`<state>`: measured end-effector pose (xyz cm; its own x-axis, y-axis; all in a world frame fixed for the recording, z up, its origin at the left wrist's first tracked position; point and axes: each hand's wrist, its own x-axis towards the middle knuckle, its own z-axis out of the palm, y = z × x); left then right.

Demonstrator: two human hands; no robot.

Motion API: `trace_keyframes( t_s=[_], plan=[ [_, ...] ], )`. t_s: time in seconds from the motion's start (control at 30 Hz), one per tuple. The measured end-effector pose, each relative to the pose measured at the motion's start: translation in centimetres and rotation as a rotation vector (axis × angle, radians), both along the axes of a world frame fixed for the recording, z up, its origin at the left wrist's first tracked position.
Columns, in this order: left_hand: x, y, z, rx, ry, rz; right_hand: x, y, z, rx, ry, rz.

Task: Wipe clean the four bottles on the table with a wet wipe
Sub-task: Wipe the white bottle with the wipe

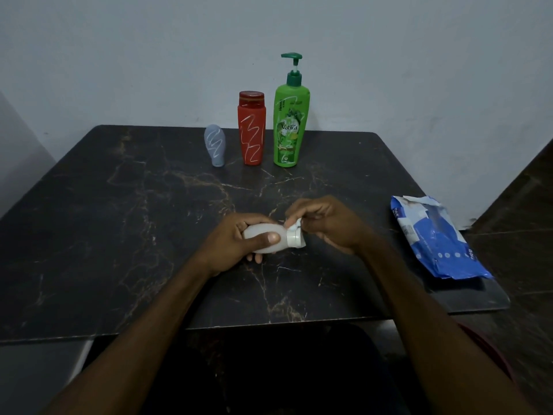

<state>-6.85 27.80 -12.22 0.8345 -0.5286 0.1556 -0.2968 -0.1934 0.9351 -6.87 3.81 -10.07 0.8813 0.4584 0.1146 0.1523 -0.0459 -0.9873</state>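
My left hand [239, 241] grips a small white bottle [266, 245] held sideways over the table, its cap [294, 238] pointing right. My right hand [326, 224] pinches a bunched white wet wipe [294, 225] against the bottle's neck, just above the cap. Three more bottles stand in a row at the back of the table: a small grey-blue bottle [215, 148] standing on its cap, a red bottle [252, 128] and a tall green pump bottle [290, 124]. All three carry white scribble marks.
A blue and white wet wipe pack [434, 238] lies near the right edge of the dark marble table [119, 220]. A pale wall rises right behind the bottles.
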Motion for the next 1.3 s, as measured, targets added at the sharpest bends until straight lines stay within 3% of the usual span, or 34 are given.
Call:
trace_keyframes(
  t_s=[0.37,0.77,0.87,1.03,1.2,1.3],
  plan=[
    [0.0,-0.2,0.0,-0.053,-0.049,0.068,-1.7,0.7,-1.7,0.210,0.167,-0.186],
    [0.0,-0.5,-0.2,0.036,-0.172,0.157,-5.6,2.3,-1.5,0.473,0.546,-0.292],
    [0.0,-0.4,-0.2,0.031,-0.141,0.160,-6.2,1.7,-0.7,0.382,0.465,-0.368],
    [-0.1,-0.4,-0.2,-0.011,-0.095,0.136,-4.9,0.4,-0.9,0.078,0.045,-0.677],
    [-0.1,-0.4,-0.1,-0.052,-0.063,0.132,-4.2,0.8,-1.2,-0.259,-0.295,-0.534],
    [0.0,-0.3,0.0,-0.051,-0.051,0.127,-4.2,0.8,-0.6,-0.254,-0.349,-0.530]
  ],
)
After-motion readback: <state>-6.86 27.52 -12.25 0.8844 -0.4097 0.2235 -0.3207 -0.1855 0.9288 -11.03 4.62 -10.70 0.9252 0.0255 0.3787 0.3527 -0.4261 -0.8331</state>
